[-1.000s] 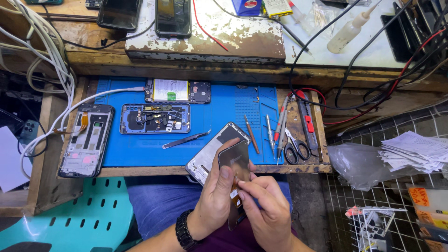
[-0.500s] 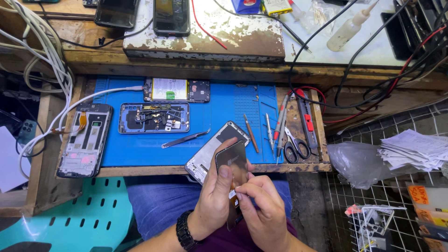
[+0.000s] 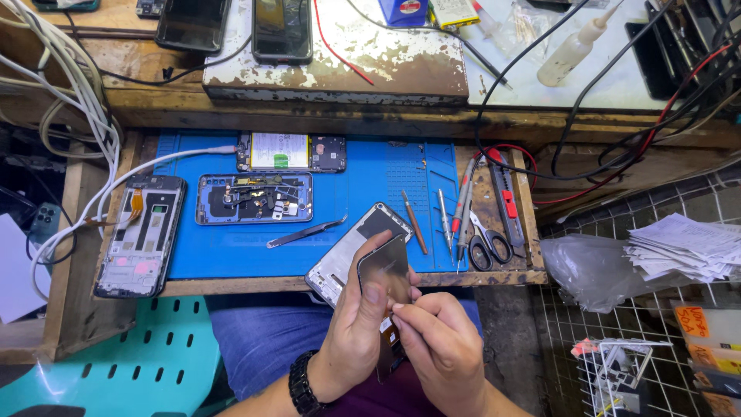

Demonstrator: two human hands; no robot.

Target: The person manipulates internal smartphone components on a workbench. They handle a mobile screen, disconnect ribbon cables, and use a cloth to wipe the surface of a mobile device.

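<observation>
Two hands on a phone screen panel

Both hands are in the lower middle of the frame, over the person's lap. The left hand [image 3: 356, 328], with a black watch [image 3: 302, 384] on the wrist, is closed around a thin dark screen panel [image 3: 386, 270] and holds it upright by its edge, thumb on the front. The right hand [image 3: 441, 347] is just beside it, its fingers pinched together at the lower part of the panel, touching it; what is between the fingertips is too small to tell.

Behind the panel, a silver phone frame [image 3: 351, 251] lies tilted at the lower edge of the blue mat [image 3: 370, 166]. On the mat, to the left, are an opened blue phone [image 3: 255, 198] and tweezers [image 3: 306, 232]. Scissors [image 3: 488, 245] and screwdrivers [image 3: 455, 212] lie at the right side of the mat. Another open phone [image 3: 141, 235] rests on the wooden board at the left.
</observation>
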